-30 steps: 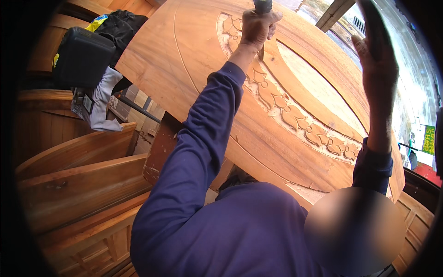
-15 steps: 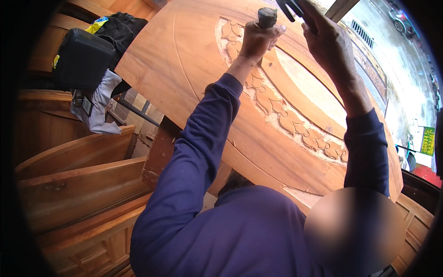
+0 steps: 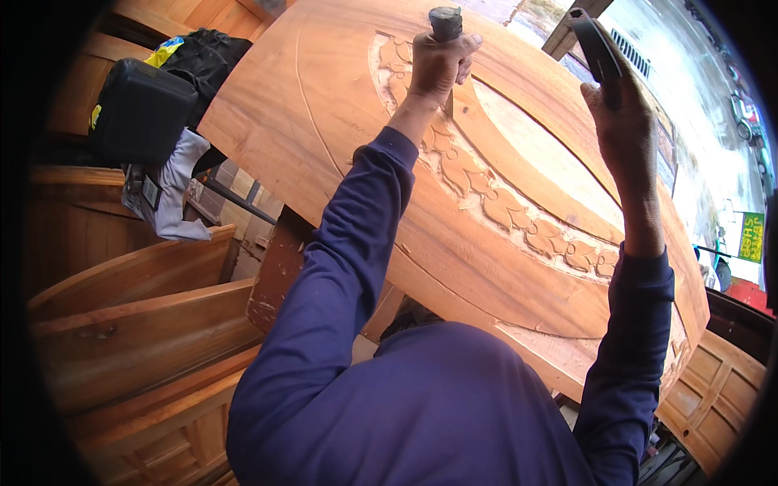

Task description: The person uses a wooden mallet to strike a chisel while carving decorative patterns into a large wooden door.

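My left hand (image 3: 438, 66) is wrapped round an upright chisel, its dark, blunt handle top (image 3: 445, 24) standing above the fist. Its narrow blade points down at the carved band (image 3: 494, 206) of the wooden panel (image 3: 442, 239); where the tip meets the wood is hard to see. Raised at the panel's far right side, my right hand (image 3: 628, 121) grips a long black tool (image 3: 596, 49) with a small opening at its upper end. Its exact kind does not show. This tool is apart from the chisel.
A black case (image 3: 142, 109) and a grey cloth (image 3: 182, 190) lie left of the panel. Curved wooden boards (image 3: 154, 320) stand at the lower left. A wooden post (image 3: 571, 32) rises at the far edge, and a panelled wooden piece (image 3: 713, 389) is at the lower right.
My right hand has swung right and away from the chisel with the black tool. My left hand and the chisel have shifted slightly left in the picture.
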Tool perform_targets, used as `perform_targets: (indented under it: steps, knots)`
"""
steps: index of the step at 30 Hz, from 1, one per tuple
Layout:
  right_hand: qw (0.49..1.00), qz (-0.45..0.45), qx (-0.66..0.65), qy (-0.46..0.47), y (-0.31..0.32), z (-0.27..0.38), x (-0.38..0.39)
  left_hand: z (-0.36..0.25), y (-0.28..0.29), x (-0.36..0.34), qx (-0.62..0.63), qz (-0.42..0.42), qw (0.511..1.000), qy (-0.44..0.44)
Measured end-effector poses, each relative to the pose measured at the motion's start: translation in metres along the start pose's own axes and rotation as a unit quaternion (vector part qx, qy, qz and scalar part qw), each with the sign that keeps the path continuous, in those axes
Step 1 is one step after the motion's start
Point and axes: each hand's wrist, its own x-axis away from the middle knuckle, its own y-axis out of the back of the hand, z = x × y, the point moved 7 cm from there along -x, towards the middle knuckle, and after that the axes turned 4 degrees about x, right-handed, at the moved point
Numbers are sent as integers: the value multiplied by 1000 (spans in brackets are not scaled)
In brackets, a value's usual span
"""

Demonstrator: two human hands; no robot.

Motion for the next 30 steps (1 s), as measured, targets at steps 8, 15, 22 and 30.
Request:
perform_targets:
  steps: [8,15,22,30]
  knots:
    - [981,-99,-79,144,43,46,-27,-4,9,12,-8,-17,1000,-22]
    - [861,-266,332,280,9,37,-53,2,-7,13,-29,18,999,-25]
    - [979,6,82,188,-63,80,-30,6,-1,15,-2,51,999,20]
    - [995,60,60,45,-37,47,-6,4,33,-15,26,-31,999,6]
